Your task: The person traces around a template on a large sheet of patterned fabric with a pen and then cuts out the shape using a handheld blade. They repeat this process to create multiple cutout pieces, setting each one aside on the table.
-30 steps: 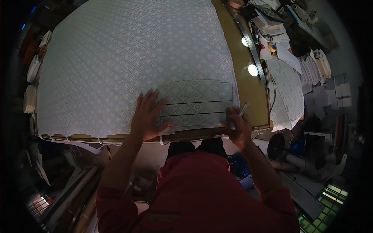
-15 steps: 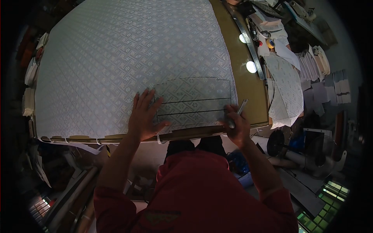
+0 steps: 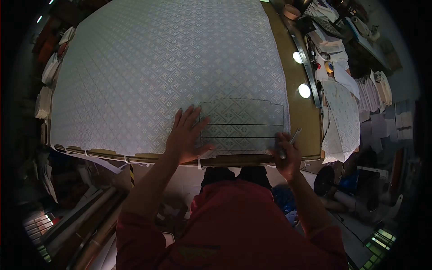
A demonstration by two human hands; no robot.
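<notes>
A pale fabric [image 3: 148, 76] with a woven geometric and floral pattern covers most of the table. Near its front right corner lies a clear pattern template [image 3: 243, 108] with dark lines across it. My left hand [image 3: 185, 137] rests flat, fingers spread, over the template's left edge and the fabric beside it. At the template's lower right corner is my right hand [image 3: 289, 156], its fingers closed around a slim silver tool [image 3: 295, 135] whose end sticks up past the knuckles; the exact kind of tool I cannot tell.
A long metal ruler [image 3: 309, 67] lies along the brown tabletop [image 3: 306, 128] on the right. Beyond it are a yellow tape roll [image 3: 330, 67], papers and a patterned fabric piece [image 3: 340, 119]. A fan [image 3: 325, 180] stands below right; long rolls [image 3: 96, 238] lie below left.
The camera view has tilted, so the whole scene sits farther right and lower. Both hands keep nearly the same places on the template, and the right still grips the silver tool.
</notes>
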